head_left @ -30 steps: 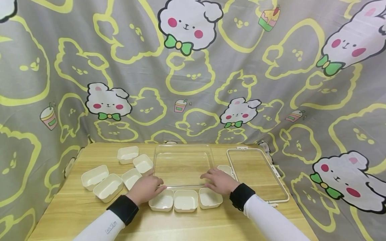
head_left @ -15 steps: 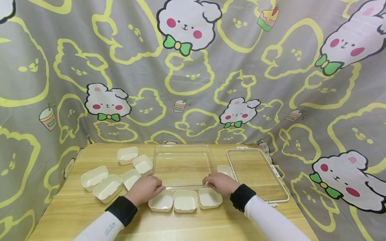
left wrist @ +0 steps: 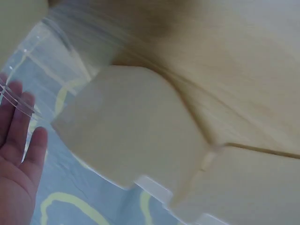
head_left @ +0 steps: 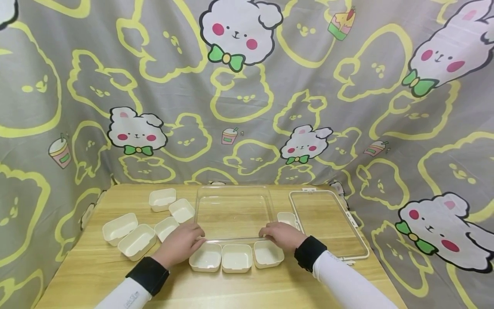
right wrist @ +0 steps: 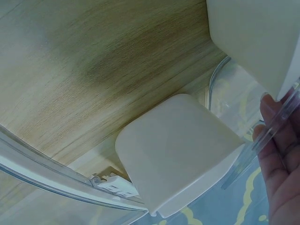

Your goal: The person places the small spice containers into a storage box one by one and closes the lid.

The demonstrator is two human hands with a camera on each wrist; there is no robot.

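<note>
Clear rectangular plastic box (head_left: pixel 235 216): far centre of pale wooden table (head_left: pixel 239 292) | left hand (head_left: pixel 179 243): fingers nearly straight, touching its near-left corner | right hand (head_left: pixel 284 234): fingers bent round its near-right rim, holding it | small cream plastic containers (head_left: pixel 237 257): near, left and right of it.

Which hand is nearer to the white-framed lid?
Right. The right hand is left of the lid; the left hand is farther, at the near left corner of the clear container.
</note>
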